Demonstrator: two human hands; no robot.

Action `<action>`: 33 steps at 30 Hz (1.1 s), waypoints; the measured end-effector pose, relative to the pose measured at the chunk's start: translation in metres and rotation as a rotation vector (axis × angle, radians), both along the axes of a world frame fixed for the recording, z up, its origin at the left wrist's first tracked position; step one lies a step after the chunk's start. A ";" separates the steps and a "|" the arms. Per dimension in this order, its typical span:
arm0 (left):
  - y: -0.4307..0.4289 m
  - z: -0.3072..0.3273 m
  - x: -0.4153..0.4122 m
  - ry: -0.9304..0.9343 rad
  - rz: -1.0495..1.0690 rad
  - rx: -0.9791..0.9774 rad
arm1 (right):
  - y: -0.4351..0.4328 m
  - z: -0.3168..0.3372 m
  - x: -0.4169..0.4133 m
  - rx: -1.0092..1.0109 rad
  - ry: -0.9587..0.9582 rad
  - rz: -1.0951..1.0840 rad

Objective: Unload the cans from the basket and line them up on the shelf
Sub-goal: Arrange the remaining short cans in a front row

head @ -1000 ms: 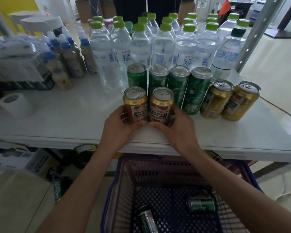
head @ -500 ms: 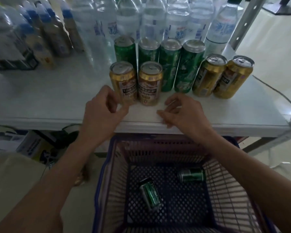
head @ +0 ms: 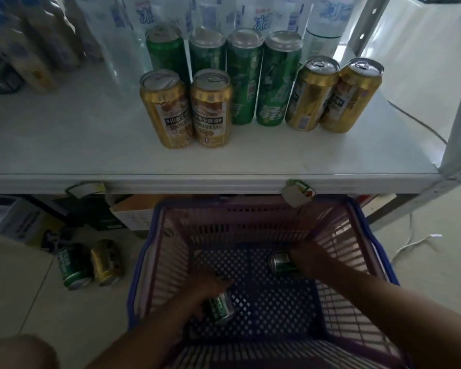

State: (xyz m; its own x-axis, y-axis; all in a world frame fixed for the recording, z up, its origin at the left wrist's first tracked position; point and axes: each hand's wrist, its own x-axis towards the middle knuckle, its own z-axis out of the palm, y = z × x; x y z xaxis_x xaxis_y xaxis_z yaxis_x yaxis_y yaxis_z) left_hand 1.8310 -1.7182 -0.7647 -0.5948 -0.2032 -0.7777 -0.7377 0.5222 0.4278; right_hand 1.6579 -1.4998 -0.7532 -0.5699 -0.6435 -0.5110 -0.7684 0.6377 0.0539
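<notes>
Reaching down into the purple basket (head: 155, 262), the left hand (head: 210, 284) covers one green can (head: 220, 307) lying on its floor and the right hand (head: 308, 258) touches the other green can (head: 280, 262); whether either hand has closed is blurred and cannot be told. Eight cans stand on the shelf (head: 64, 145). A can seized by its rounded side may roll free, or knock the front gold cans (head: 185, 107) over on arrival.

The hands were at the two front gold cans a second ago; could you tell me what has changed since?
Both let go and dropped into the basket: left hand and right hand each reach a green can. Shelf cans unmoved.
</notes>
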 end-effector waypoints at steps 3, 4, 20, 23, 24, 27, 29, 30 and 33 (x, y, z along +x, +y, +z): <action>-0.001 -0.025 0.002 0.021 0.065 -0.039 | 0.001 -0.031 0.003 0.007 0.128 -0.005; 0.001 -0.031 0.003 0.023 0.074 -0.041 | 0.001 -0.039 0.007 0.017 0.118 -0.050; 0.001 -0.030 0.002 0.246 0.020 -0.062 | -0.023 0.114 0.037 -0.865 -0.365 -0.135; -0.008 0.014 -0.017 0.304 -0.126 -0.056 | -0.021 0.144 0.035 -1.035 -0.360 -0.128; -0.012 0.035 -0.026 0.315 -0.180 -0.020 | -0.021 0.152 0.034 -1.090 -0.380 -0.132; -0.024 0.109 -0.046 0.376 -0.317 0.178 | -0.024 0.173 0.033 -1.249 -0.443 -0.158; -0.034 0.160 -0.053 0.474 -0.401 0.257 | -0.027 0.185 0.032 -1.348 -0.457 -0.163; -0.040 0.184 -0.054 0.508 -0.429 0.287 | -0.029 0.191 0.031 -1.399 -0.466 -0.168; -0.055 0.240 -0.051 0.573 -0.421 0.314 | -0.030 0.209 0.027 -1.561 -0.459 -0.201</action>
State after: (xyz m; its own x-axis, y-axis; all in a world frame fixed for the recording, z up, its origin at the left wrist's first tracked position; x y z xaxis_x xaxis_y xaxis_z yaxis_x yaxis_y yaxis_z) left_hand 1.7797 -1.7735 -0.5250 -0.8997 0.3084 -0.3090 -0.1228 0.5004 0.8571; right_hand 1.6847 -1.5301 -0.5443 -0.6964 -0.6061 0.3843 -0.4403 -0.0620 -0.8957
